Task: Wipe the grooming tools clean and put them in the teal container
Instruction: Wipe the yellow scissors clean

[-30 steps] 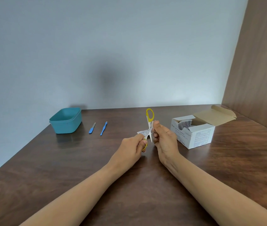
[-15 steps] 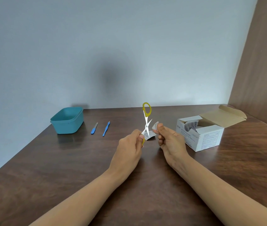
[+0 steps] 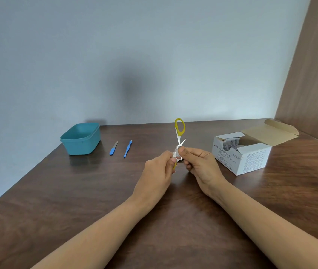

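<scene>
Small scissors (image 3: 179, 131) with yellow handles are held above the middle of the table, blades apart, one yellow ring pointing up. My left hand (image 3: 159, 168) grips the lower yellow handle. My right hand (image 3: 200, 163) pinches a small white wipe (image 3: 176, 153) against the scissors near the pivot, and the wipe is mostly hidden by my fingers. The teal container (image 3: 80, 138) stands open at the back left. A blue-handled nail file (image 3: 113, 148) and a blue tweezer-like tool (image 3: 127, 148) lie side by side just right of it.
An open white box of alcohol swabs (image 3: 241, 154) sits at the right, flap folded back, packets showing inside. A wooden panel (image 3: 313, 74) rises at the far right and a pale wall runs behind the brown table (image 3: 76, 200).
My right hand has slid the wipe back in along the blade toward the pivot. The scissors stay upright in my left hand. The view has shifted slightly.
</scene>
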`<state>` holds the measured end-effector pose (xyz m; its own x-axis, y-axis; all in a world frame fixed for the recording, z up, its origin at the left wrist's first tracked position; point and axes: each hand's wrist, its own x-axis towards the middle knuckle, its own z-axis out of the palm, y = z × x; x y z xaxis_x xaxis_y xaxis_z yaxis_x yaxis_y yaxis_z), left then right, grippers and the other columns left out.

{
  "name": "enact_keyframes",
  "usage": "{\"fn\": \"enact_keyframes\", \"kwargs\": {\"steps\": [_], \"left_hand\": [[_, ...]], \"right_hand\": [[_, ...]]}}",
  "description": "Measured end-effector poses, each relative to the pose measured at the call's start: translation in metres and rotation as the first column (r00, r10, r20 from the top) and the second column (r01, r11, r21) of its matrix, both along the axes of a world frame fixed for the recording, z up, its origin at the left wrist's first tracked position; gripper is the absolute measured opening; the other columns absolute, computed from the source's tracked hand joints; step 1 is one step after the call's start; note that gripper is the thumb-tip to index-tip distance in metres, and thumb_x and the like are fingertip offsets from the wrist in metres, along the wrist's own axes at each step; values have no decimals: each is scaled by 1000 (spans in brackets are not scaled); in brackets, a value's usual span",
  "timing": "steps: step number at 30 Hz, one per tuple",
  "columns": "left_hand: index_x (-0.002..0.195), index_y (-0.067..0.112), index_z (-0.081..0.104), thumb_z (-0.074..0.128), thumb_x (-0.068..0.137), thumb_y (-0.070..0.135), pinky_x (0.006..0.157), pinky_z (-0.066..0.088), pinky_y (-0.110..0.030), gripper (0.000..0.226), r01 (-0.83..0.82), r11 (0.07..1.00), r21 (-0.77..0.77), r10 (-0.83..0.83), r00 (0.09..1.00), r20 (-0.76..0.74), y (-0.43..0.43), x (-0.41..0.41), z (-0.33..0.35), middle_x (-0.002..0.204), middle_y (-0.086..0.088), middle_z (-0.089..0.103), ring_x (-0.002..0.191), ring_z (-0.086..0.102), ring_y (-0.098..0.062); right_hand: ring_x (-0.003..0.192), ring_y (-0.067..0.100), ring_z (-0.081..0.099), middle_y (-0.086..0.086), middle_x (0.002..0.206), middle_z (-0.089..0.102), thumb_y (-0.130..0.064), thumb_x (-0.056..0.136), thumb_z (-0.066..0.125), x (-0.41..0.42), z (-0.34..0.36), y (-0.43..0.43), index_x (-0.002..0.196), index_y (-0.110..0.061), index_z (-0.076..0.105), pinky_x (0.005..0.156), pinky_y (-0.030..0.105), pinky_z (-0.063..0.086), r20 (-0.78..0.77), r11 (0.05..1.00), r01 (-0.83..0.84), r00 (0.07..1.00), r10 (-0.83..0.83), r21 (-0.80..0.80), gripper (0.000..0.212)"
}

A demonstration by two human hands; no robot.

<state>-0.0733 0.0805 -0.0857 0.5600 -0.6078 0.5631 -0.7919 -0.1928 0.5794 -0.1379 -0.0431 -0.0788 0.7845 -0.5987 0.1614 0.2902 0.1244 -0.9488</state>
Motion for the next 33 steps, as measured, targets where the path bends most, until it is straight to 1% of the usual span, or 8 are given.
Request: {"fn": "enact_keyframes", "kwargs": {"steps": [3, 9, 13, 17, 22, 26, 30, 33], "left_hand": [[85, 13, 56, 43, 101, 24, 59, 37, -13, 23, 18, 1000, 4, -18, 1000, 8, 0, -1, 1, 72, 5, 64, 64, 54, 0], [85, 17, 54, 46, 100, 28, 61, 40, -21, 20, 66, 998, 8, -66, 997, 35, -2, -5, 0, 73, 4, 63, 69, 56, -11], [87, 14, 57, 49, 99, 28, 58, 39, -16, 20, 46, 999, 28, -46, 999, -2, -1, -5, 1, 74, 5, 64, 66, 55, -6], [87, 18, 57, 51, 98, 28, 59, 39, -7, 17, 20, 1000, 20, -20, 999, -31, -1, -3, 2, 71, 11, 61, 68, 58, 0], [91, 14, 61, 50, 98, 29, 59, 41, -9, 20, 9, 1000, 5, -9, 999, -42, -1, -3, 2, 73, 8, 64, 71, 60, -4], [91, 13, 62, 49, 98, 30, 60, 41, -15, 22, 8, 1000, 4, -8, 999, -36, -1, -4, 2, 74, 6, 65, 70, 59, -8], [86, 12, 61, 50, 98, 26, 55, 38, -12, 21, -59, 998, 2, 59, 997, -56, -2, -1, 1, 72, 5, 65, 61, 54, -3], [82, 11, 62, 50, 98, 22, 55, 37, -12, 22, -97, 995, -31, 94, 991, -99, -2, 2, 3, 71, 1, 66, 59, 52, -5]], "right_hand": [[54, 4, 38, -8, 55, 52, -21, 88, 64, 0, 0, 2, 70, -10, 69, 55, 14, 33, 11, 992, 37, 999, -36, -121, 21], [49, -1, 39, 8, 60, 45, -15, 97, 50, 0, 0, 6, 74, 19, 54, 50, 10, 34, 64, 954, 112, 993, -98, -277, 41], [49, -4, 50, -7, 53, 58, -8, 94, 54, 0, -1, 5, 73, 10, 62, 53, 6, 38, 47, 966, 98, 995, -89, -239, 29], [52, -4, 56, -1, 62, 65, -2, 89, 60, -1, 1, 4, 80, 5, 68, 54, 5, 40, 22, 986, 52, 999, -49, -159, 13], [46, 1, 39, -9, 48, 51, -15, 91, 60, 1, -1, 2, 79, 15, 63, 50, 12, 33, -8, 980, 61, 998, -64, -191, 32], [49, 4, 35, 6, 56, 48, -20, 95, 56, 2, -2, 3, 73, 16, 60, 51, 15, 31, -7, 961, 91, 995, -96, -262, 42], [49, -3, 49, -8, 54, 59, -5, 92, 58, -2, 1, 3, 70, -2, 67, 54, 7, 37, -24, 960, 20, 999, -28, -280, 24], [52, -8, 54, -11, 56, 63, 0, 87, 62, -4, 4, 6, 75, -3, 68, 55, 4, 39, -41, 958, -9, 999, -3, -288, 14]]}}
